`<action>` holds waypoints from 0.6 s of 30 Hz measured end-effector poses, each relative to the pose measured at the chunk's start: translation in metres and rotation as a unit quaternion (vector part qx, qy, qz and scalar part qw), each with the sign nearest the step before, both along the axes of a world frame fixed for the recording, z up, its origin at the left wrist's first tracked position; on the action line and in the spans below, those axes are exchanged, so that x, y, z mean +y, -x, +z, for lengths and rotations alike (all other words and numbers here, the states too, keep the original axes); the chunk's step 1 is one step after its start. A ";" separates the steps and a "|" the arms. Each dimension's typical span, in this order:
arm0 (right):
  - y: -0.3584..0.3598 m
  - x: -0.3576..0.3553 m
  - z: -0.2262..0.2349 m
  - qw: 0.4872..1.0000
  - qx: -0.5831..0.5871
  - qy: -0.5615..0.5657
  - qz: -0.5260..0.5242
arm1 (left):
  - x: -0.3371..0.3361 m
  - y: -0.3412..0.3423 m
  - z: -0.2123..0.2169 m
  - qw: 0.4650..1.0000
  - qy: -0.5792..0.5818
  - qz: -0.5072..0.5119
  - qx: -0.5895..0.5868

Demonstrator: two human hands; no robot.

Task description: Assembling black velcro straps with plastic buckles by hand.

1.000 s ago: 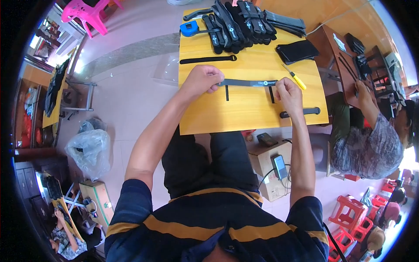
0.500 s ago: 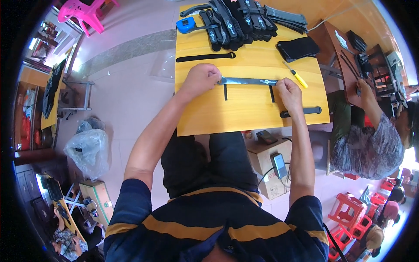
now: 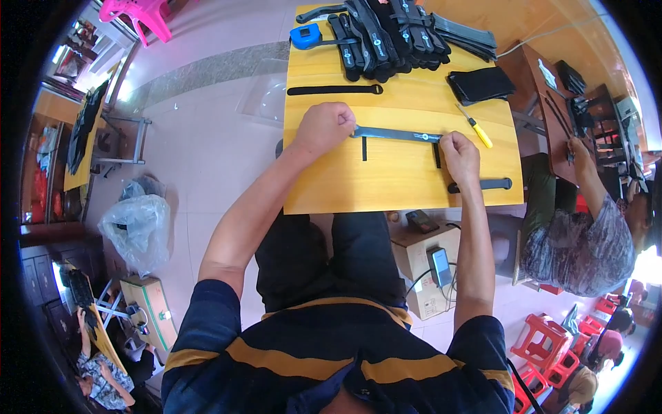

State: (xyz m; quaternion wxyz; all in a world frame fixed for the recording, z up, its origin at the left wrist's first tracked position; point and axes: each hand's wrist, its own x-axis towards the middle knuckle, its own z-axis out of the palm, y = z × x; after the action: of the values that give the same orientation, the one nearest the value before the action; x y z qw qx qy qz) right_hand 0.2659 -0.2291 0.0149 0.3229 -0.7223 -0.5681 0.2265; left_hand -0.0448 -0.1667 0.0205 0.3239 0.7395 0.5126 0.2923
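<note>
View from the head camera, looking down on a yellow wooden table [image 3: 400,186]. A long black strap [image 3: 396,134] lay flat across the middle of the table, running from 9 o'clock to 3 o'clock, with two short black cross-pieces hanging from it toward 6 o'clock. The left hand [image 3: 324,127] was curled into a loose fist on the strap's 9 o'clock end, fingers folded down and pinching that end against the tabletop. The right hand [image 3: 458,155] rested on the 3 o'clock end, fingers bent and pressed together over the strap near its right cross-piece; whether they gripped or merely pressed it could not be told.

At 12 o'clock from the strap lay a second, narrower black strap [image 3: 334,90], parallel to it and apart. Beyond that, at the table's far edge, sat a pile of black straps [image 3: 386,34] with a blue tape measure [image 3: 303,36] at its 9 o'clock side. A yellow-handled tool [image 3: 476,127] lay just at 1 o'clock from the right hand, and a black handle-shaped piece [image 3: 480,184] at 5 o'clock from it. A seated person [image 3: 572,234] worked at the neighbouring table at 3 o'clock.
</note>
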 end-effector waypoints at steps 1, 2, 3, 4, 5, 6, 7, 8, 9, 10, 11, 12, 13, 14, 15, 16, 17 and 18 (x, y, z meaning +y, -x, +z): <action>0.001 0.000 0.001 1.000 0.009 0.000 -0.003 | 0.000 0.000 0.000 1.000 0.001 0.000 0.000; 0.002 0.000 0.001 1.000 0.018 0.000 -0.007 | 0.000 0.000 0.000 1.000 0.002 0.002 0.005; 0.000 0.001 0.000 1.000 0.018 0.000 -0.007 | 0.000 -0.001 0.000 1.000 0.002 0.003 0.010; -0.002 0.002 -0.002 1.000 0.018 -0.002 -0.006 | 0.000 -0.001 0.000 1.000 0.002 0.003 0.009; -0.004 0.003 -0.004 1.000 0.018 -0.004 -0.005 | 0.000 -0.002 0.001 1.000 0.006 0.006 0.013; -0.005 0.003 -0.006 1.000 0.019 -0.004 -0.005 | 0.000 -0.003 0.001 1.000 0.010 0.010 0.017; -0.006 0.003 -0.007 1.000 0.027 -0.005 -0.006 | 0.000 -0.003 0.000 1.000 0.010 0.010 0.017; -0.007 0.003 -0.008 0.999 0.036 -0.006 -0.008 | -0.001 -0.003 0.000 1.000 0.009 0.010 0.018; -0.007 0.003 -0.008 0.999 0.036 -0.006 -0.008 | -0.001 -0.003 0.001 1.000 0.008 0.011 0.019; -0.007 0.003 -0.007 0.999 0.031 -0.003 -0.008 | -0.002 -0.004 0.001 1.000 0.007 0.011 0.019; -0.007 0.003 -0.007 1.000 0.026 0.001 -0.009 | -0.002 -0.004 0.002 1.000 0.008 0.012 0.025; -0.007 0.003 -0.007 1.000 0.026 0.001 -0.008 | -0.002 -0.004 0.002 0.999 0.008 0.013 0.031; -0.007 0.003 -0.007 1.000 0.025 -0.001 -0.009 | -0.002 -0.004 0.002 0.999 0.007 0.014 0.032; -0.008 0.003 -0.008 1.000 0.024 -0.002 -0.010 | -0.002 -0.004 0.001 0.999 0.005 0.012 0.031; -0.008 0.003 -0.009 1.000 0.024 -0.003 -0.009 | -0.002 -0.004 0.001 0.999 0.002 0.011 0.031; -0.008 0.003 -0.009 1.000 0.027 -0.006 -0.009 | -0.002 -0.005 0.001 0.999 0.002 0.012 0.031; -0.008 0.003 -0.010 0.999 0.031 -0.009 -0.009 | -0.001 -0.005 0.000 0.999 0.002 0.015 0.032; -0.008 0.003 -0.009 0.999 0.031 -0.009 -0.008 | -0.001 -0.006 0.000 0.999 0.002 0.019 0.034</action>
State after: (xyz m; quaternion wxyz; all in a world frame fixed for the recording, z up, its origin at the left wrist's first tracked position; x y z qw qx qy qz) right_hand 0.2739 -0.2264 0.0059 0.3489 -0.7164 -0.5541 0.2409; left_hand -0.0389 -0.1679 0.0208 0.3017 0.7387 0.5378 0.2722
